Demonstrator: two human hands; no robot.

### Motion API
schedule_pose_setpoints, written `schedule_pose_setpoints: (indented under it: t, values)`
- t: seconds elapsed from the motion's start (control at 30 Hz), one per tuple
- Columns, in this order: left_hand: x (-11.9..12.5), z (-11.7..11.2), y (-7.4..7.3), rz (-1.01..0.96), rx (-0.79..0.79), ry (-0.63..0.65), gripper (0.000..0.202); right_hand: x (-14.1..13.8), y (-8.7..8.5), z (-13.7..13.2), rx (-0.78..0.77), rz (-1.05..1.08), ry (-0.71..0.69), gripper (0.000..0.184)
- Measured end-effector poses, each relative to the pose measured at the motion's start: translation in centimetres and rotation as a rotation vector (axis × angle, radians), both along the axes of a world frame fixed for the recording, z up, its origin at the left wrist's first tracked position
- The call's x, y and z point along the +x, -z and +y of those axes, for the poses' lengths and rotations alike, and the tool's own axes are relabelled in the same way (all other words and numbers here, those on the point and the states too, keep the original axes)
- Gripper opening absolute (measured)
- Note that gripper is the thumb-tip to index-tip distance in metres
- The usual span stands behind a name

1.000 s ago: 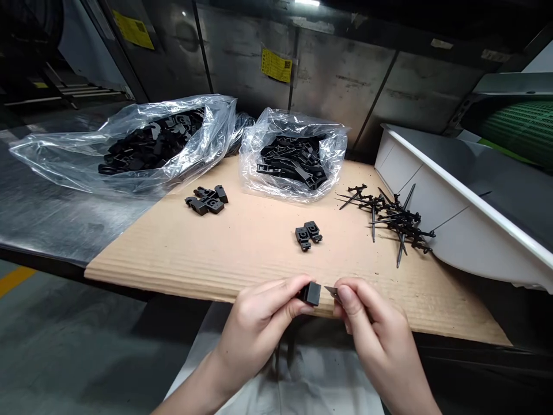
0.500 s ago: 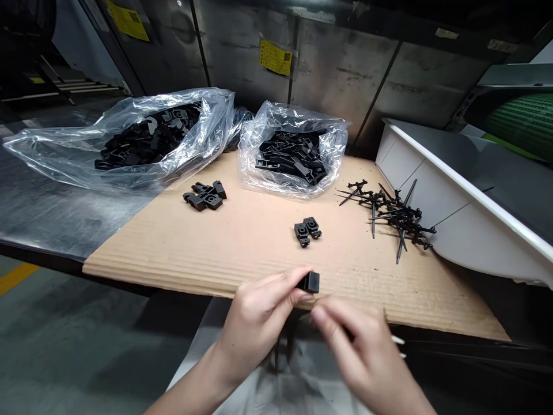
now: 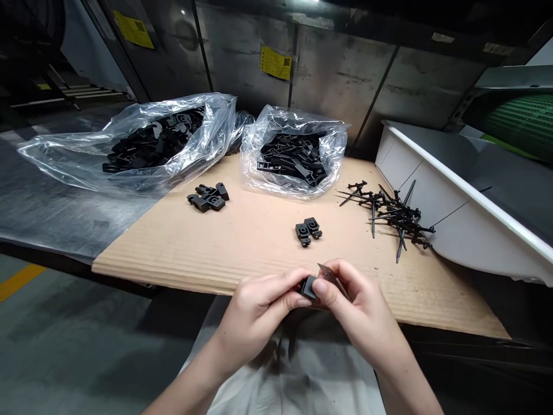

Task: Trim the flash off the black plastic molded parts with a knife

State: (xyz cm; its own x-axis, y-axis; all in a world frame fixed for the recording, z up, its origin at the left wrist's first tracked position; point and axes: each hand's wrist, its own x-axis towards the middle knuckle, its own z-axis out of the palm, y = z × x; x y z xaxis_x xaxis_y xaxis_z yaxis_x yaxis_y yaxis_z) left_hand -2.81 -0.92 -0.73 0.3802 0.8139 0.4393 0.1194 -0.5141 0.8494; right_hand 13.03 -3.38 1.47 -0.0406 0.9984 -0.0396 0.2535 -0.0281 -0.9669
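Bench as seen on my remote head-camera feed: steel wall panels (image 3: 341, 75) with yellow labels (image 3: 275, 63) stand behind a corrugated cardboard sheet (image 3: 242, 242), which lies on a metal table top (image 3: 56, 219). Containers: far left, a clear plastic bag (image 3: 56, 158) lies slumped open, full of black plastic parts (image 3: 151, 144); centre, a second clear bag (image 3: 254, 167) sits on the cardboard, holding a similar load (image 3: 294, 158). A darker bag (image 3: 239, 129) shows between them, its contents hidden. Right, a white plastic tub (image 3: 470, 230) stands just past the cardboard, with a green mesh belt (image 3: 522, 121) beyond it. On the cardboard lie a small cluster of black clips (image 3: 208, 197), a pair of clips (image 3: 307, 231) and a heap of black spiked pins (image 3: 395, 216). Over the near edge, above a white cloth (image 3: 280, 374), my left hand (image 3: 259, 314) pinches a black plastic block (image 3: 308, 287) between thumb and fingers. My right hand (image 3: 363, 305) is closed on a thin metal blade (image 3: 330, 276), its thumb against the block and hiding part of it.
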Motion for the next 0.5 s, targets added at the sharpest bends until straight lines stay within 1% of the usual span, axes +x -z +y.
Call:
schedule_pose_setpoints:
  t: [0.07, 0.13, 0.2, 0.3, 0.33, 0.4, 0.5]
  values:
    - [-0.1, 0.0, -0.2, -0.016, -0.088, 0.038, 0.022, -0.3, 0.0, 0.2, -0.025, 0.059, 0.033, 0.026]
    - [-0.2, 0.0, -0.3, -0.015, -0.143, 0.055, 0.018, -0.4, 0.3, 0.1, -0.009, 0.102, 0.093, 0.027]
    - [-0.2, 0.0, -0.5, -0.016, -0.15, 0.065, 0.017, -0.3, 0.6, -0.2, 0.023, 0.109, 0.13, 0.025]
    - [-0.2, 0.1, -0.6, -0.016, -0.105, 0.067, 0.017, 0.1, 1.2, -0.8, 0.052, 0.102, 0.147, 0.02]
    - [-0.2, 0.1, -0.5, -0.015, -0.114, 0.064, 0.018, 0.3, 1.5, -1.1, 0.06, 0.103, 0.148, 0.02]
    - [-0.3, 0.1, -0.4, -0.033, -0.21, 0.071, 0.023, 0.6, 1.9, -1.6, 0.086, 0.101, 0.148, 0.022]
    - [-0.3, 0.0, -0.3, -0.146, -0.385, 0.113, 0.028, 0.9, 2.3, -2.2, 0.152, 0.049, 0.146, 0.022]
